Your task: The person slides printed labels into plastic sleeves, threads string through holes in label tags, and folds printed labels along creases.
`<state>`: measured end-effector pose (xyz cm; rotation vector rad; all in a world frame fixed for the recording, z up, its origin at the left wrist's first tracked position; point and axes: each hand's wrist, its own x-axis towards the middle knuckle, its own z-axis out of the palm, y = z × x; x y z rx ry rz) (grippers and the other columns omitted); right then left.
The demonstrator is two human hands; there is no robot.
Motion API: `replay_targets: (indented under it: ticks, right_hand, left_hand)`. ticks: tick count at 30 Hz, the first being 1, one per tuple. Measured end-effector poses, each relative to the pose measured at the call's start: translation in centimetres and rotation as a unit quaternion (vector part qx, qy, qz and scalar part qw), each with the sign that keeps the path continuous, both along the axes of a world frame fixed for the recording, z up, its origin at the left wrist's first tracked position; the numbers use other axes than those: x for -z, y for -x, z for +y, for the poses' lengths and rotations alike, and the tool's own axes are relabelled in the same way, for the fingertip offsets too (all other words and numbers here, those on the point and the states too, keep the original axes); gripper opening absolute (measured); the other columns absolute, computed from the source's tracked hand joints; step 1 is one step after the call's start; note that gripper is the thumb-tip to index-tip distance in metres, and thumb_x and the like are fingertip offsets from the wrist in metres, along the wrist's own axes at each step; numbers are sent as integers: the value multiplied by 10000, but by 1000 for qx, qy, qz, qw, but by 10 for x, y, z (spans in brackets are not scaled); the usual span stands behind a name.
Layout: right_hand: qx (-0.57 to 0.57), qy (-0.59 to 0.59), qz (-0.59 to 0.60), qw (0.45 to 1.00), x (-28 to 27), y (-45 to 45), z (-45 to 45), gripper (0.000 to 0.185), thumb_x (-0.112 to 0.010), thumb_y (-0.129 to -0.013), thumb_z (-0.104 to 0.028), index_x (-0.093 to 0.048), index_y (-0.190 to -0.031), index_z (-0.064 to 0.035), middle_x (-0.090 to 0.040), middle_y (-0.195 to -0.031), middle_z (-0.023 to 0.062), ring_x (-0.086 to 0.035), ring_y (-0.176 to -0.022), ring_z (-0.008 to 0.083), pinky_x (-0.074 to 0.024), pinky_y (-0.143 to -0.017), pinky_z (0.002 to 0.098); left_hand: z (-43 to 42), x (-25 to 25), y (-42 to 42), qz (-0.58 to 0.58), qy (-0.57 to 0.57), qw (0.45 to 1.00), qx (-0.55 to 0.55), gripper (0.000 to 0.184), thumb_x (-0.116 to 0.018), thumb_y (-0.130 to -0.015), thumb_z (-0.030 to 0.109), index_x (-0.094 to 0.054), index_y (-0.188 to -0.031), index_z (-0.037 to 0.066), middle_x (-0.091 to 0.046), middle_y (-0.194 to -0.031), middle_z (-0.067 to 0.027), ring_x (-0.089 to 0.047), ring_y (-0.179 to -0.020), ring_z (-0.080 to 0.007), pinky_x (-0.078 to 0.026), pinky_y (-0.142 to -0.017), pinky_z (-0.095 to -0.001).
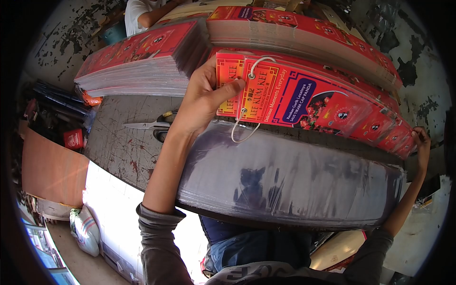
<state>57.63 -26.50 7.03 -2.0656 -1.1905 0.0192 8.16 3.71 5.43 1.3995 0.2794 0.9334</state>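
Observation:
My left hand [206,92] is closed on the left end of a long red printed banner [327,107], thumb in front and fingers behind. White string [244,135] runs through eyelets near that end, and a second printed edge shows beside it. At the far end, my right hand [422,138] pinches the banner's right corner. The banner is held up at a tilt above a thick stack of clear plastic sheets [285,175], which lies along the near side of the table. Scissors [147,125] with dark handles lie to the left of my left wrist.
Behind the banner stand tall stacks of similar red printed strips, one at left [137,61] and one at right [304,33]. The worn table top [118,147] is scratched. Another person's arm [154,15] shows at the back. A white sack [85,230] sits on the floor.

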Motion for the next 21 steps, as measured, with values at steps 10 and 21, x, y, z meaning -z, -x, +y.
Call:
replay_targets:
  ticks: [10, 21]
  right_hand:
    - [5, -1, 0, 1000, 0, 3, 2, 143, -578, -787, -156, -539, -807, -20, -457, -728, -36, -410, -721, 59, -316, -693, 187]
    - [7, 1, -21, 1000, 1, 5, 5, 144, -568, -800, -141, -540, -833, -5, -490, -767, -18, -436, -753, 66, -332, -726, 191]
  left_hand:
    - [0, 0, 0, 5, -3, 1000, -4, 310, -557, -783, -21, -478, -1083, -26, -590, -992, -101, -563, -890, -130, -442, -823, -278]
    - [-1, -1, -3, -4, 14, 1000, 1, 321, -530, -793, -38, -460, -1106, -35, -582, -1008, -106, -556, -909, -128, -443, -830, -276]
